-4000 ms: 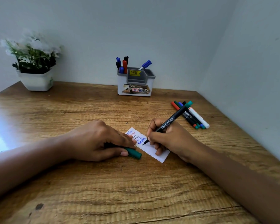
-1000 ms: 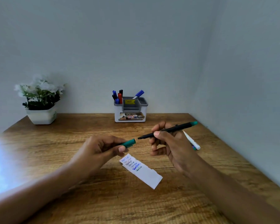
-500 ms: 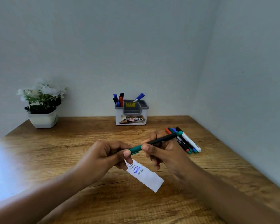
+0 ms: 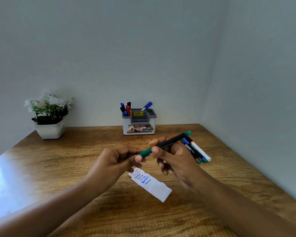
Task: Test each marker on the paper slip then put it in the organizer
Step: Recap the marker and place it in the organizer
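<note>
The green marker (image 4: 169, 142) is held in the air above the paper slip (image 4: 150, 183). Its black barrel is gripped by the curled fingers of the right hand (image 4: 174, 156), and its cap (image 4: 144, 152) is pinched by the thumb and fingertips of the left hand (image 4: 113, 161). If the cap is not pressed home (its seating cannot be told), the tip may dry out in the organizer (image 4: 139, 122) by the back wall. The loose markers (image 4: 196, 151) beside the right hand could be knocked.
</note>
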Available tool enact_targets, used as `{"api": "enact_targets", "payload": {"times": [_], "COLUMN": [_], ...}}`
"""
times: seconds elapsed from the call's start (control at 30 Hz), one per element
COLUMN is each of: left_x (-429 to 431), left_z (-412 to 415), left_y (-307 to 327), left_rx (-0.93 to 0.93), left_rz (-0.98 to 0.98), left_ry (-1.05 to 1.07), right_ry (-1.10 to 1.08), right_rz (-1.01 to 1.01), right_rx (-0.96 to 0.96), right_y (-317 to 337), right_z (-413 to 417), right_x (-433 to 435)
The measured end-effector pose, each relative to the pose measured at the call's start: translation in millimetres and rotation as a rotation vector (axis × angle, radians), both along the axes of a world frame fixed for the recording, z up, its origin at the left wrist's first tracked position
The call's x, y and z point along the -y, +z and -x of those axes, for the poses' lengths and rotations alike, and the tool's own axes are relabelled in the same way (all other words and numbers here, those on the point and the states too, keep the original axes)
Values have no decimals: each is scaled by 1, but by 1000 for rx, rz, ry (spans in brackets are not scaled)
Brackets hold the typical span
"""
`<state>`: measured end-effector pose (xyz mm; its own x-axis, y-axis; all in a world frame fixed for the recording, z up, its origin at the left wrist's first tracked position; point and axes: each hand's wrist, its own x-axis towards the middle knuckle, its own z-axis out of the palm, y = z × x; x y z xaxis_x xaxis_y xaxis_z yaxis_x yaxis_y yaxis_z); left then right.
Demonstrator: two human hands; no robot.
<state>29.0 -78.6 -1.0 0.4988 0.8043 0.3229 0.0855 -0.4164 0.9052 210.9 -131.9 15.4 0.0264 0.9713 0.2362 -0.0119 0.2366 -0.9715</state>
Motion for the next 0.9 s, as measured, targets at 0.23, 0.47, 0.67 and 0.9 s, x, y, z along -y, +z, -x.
{"api": "enact_targets", "payload": {"times": [0.23, 0.47, 0.67, 0.9], "left_x": [-42, -123, -164, -180], "left_z": [-5, -54, -76, -80], "left_y": [-4, -1, -13, -21], "left_rx": [14, -94, 69, 45], "left_rz": [103, 159, 197, 165], "left_ry": [245, 452, 489, 498], "right_ry": [-203, -476, -418, -406], "right_rz": [-69, -7, 187, 134], "right_rx": [-40, 980, 1354, 1442], "right_y": [32, 91, 123, 109], "right_z": [-37, -80, -79, -71], "right_x": [-18, -106, -175, -241]}}
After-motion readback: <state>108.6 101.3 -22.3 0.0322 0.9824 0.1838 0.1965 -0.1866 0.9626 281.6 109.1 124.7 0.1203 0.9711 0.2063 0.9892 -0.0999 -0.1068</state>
